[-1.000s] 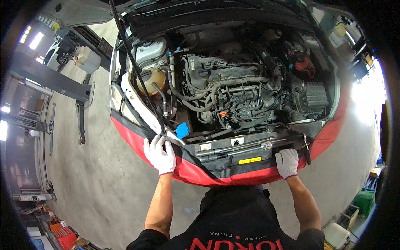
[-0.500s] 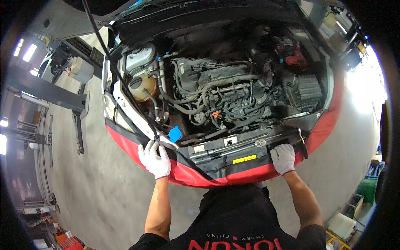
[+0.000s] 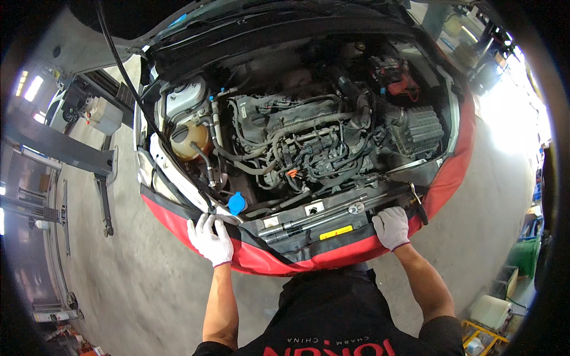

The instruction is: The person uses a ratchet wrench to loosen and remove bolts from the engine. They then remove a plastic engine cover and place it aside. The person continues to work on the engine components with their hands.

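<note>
Both my hands wear white knit gloves with dark cuffs. My left hand [image 3: 211,239] lies on the red and black fender cover [image 3: 255,256] at the car's front left corner, fingers apart and stretched forward, holding nothing. Close to its fingertips stands a blue filler cap [image 3: 237,203]. My right hand [image 3: 392,229] rests on the front edge, fingers bent and close together; its fingertips and anything beneath them are hidden. Left of it, a long-handled ratchet wrench [image 3: 356,208] lies along the front panel with other metal bars.
Beyond the panel is the open engine bay with the engine [image 3: 297,121], a coolant tank [image 3: 189,141] and a battery [image 3: 395,77]. A hood prop rod [image 3: 122,65] slants over the left side. Lift posts [image 3: 65,142] stand left; bins [image 3: 522,258] and a yellow frame [image 3: 484,338] stand right.
My view has shifted, so the car appears a little further left and my hands slightly lower or further left. Both hands keep the same spots on the car's front edge.
</note>
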A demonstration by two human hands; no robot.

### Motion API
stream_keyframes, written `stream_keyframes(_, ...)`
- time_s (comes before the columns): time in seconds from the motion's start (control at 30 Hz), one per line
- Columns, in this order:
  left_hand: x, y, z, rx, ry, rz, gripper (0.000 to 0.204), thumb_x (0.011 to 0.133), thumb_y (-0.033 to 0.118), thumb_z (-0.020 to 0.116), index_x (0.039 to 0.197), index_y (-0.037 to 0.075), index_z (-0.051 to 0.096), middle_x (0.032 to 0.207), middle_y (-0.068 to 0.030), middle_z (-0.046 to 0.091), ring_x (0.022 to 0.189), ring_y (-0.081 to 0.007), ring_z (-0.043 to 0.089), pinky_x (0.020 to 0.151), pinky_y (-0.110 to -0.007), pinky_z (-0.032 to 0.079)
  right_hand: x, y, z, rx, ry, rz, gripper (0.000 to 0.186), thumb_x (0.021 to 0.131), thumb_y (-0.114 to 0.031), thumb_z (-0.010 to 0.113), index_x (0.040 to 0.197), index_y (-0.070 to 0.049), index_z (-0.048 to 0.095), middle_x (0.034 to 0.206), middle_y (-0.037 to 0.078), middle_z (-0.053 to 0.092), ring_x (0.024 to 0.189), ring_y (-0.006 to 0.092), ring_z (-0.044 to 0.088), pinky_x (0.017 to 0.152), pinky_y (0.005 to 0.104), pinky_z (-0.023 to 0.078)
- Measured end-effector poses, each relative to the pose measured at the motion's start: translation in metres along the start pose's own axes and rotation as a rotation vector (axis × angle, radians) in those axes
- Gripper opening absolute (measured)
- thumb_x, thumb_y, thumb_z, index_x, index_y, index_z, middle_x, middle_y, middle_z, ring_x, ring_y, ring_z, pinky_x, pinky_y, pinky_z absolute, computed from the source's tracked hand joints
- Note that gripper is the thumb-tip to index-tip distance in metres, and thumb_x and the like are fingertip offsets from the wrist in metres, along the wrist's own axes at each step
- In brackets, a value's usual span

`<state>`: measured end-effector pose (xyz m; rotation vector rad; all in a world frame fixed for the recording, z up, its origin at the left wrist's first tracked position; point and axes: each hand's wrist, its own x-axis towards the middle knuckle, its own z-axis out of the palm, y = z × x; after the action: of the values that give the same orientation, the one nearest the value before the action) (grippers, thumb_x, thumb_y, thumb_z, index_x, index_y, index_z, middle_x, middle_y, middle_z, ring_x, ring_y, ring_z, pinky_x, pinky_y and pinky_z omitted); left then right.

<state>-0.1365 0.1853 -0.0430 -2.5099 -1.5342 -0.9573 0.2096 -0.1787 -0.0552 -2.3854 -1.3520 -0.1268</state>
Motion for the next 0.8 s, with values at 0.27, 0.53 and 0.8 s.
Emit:
stream_keyframes(0.27,-0.002,-0.01,0.005,-0.028,0.057,0.05,0.027,0.1,0.027,0.063,0.104,0.004,0.077,0.122,-0.0128,0.072,0.135,-0.0438,0.052,0.117,-0.053,0.037,0.002,-0.004,-0.002,0.016,0.015,0.004,0.019,0.088,-0.025,0.069,0.082,-0.006,0.07,0.086,0.011,0.069,0.087,0.0338,0.065,0.088,0.0468,0.048)
stream_keyframes(0.53,0.001,-0.002,0.0,0.032,0.01,0.033,0.02,0.097,0.023,0.068,0.104,0.007,0.077,0.121,-0.0104,0.072,0.134,-0.0433,0.052,0.116,-0.053,0.038,0.002,-0.004,-0.003,-0.002,0.006,0.004,0.02,0.088,-0.026,0.068,0.08,-0.007,0.07,0.084,0.01,0.069,0.087,0.0337,0.065,0.087,0.0469,0.048)
stream_keyframes(0.8,-0.001,-0.001,-0.002,0.0,0.024,0.008,0.025,0.1,0.026,0.064,0.103,0.005,0.077,0.124,-0.012,0.072,0.138,-0.0419,0.049,0.117,-0.052,0.036,-0.001,0.0,0.001,-0.009,0.021,-0.004,0.022,0.089,-0.027,0.067,0.078,-0.008,0.069,0.083,0.01,0.067,0.086,0.034,0.064,0.086,0.0473,0.047)
